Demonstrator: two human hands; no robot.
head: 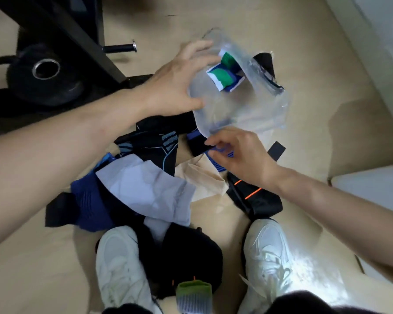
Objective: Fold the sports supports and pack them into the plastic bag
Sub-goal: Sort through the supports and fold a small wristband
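1. Nearest, a green cuff [193, 291] lies on the floor between two white shoes [120, 266], with a pile [145, 189] of loose supports just beyond.
2. Further left, a weight plate [45, 73] sits well apart.
3. Risk: the bag [241, 105] is thin and limp. Its edge could sag shut, or the blue-black support [200, 143] could spring open as it goes in, if the pinch slackens.
4. Reaching forward, the left hand [175, 82] has its fingers spread and nearly straight against the bag's left side.
5. One folded piece [225, 73], green and blue, is already inside the bag.
6. At the bag's near edge, the right hand [241, 155], wrist bent inward, pinches the blue-black support between thumb and fingers.
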